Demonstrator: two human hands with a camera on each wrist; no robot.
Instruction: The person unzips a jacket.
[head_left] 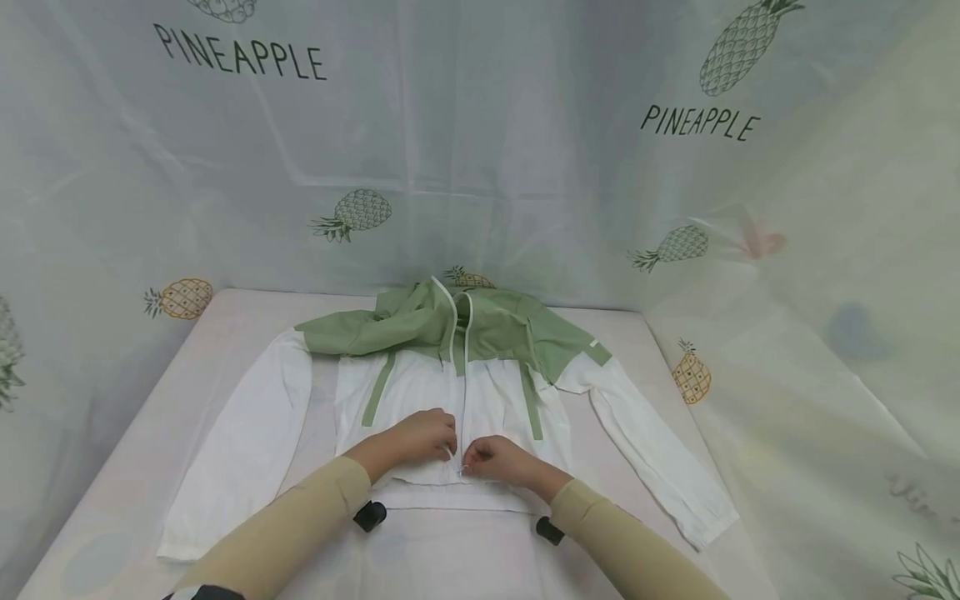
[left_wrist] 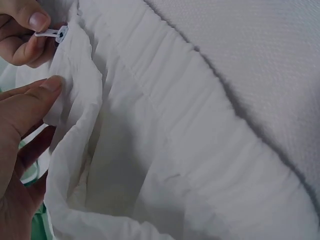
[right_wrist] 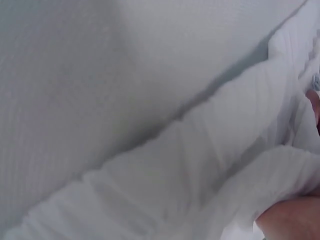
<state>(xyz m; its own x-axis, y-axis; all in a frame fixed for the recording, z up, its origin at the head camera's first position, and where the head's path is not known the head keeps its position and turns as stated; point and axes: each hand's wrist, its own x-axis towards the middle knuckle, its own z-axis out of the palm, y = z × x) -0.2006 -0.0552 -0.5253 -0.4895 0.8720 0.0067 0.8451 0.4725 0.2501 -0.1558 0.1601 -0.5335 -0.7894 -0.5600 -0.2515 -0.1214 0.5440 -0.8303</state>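
Note:
A green-and-white zip jacket [head_left: 491, 404] lies front up, its sleeves spread to both sides. Near the hem my right hand [head_left: 506, 460] pinches the white zipper pull [left_wrist: 47, 33] between thumb and fingers, plainest in the left wrist view. On the other side of the zipper line [head_left: 462, 408], my left hand [head_left: 422, 435] grips the white front panel, its thumb [left_wrist: 51, 84] on the cloth and its fingers partly behind the fold. The gathered hem [right_wrist: 150, 175] fills much of the right wrist view, where only bits of the right hand show at the edge.
The jacket lies on a pale cloth-covered table [head_left: 442, 558]. A pineapple-print curtain [head_left: 487, 125] hangs behind it and along both sides. The white left sleeve [head_left: 240, 442] and right sleeve [head_left: 660, 458] reach toward the front corners.

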